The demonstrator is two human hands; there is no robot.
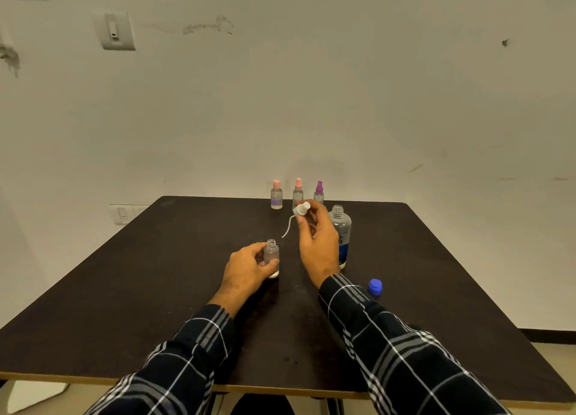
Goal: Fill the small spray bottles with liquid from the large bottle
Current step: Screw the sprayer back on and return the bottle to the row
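Observation:
My left hand (246,272) grips a small clear bottle (271,252) that stands upright on the dark table (124,290) with its neck uncapped. My right hand (318,243) pinches a white spray head (301,209) lifted above the table, its thin dip tube (288,226) curving down to the left. The large bottle (341,233), clear with a blue label and no cap, stands just right of my right hand. Its blue cap (375,287) lies on the table near my right sleeve.
Three small bottles stand in a row at the table's far edge: a pink-capped bottle (276,194), a pink spray bottle (298,191) and a purple spray bottle (319,192). A white wall rises right behind the table.

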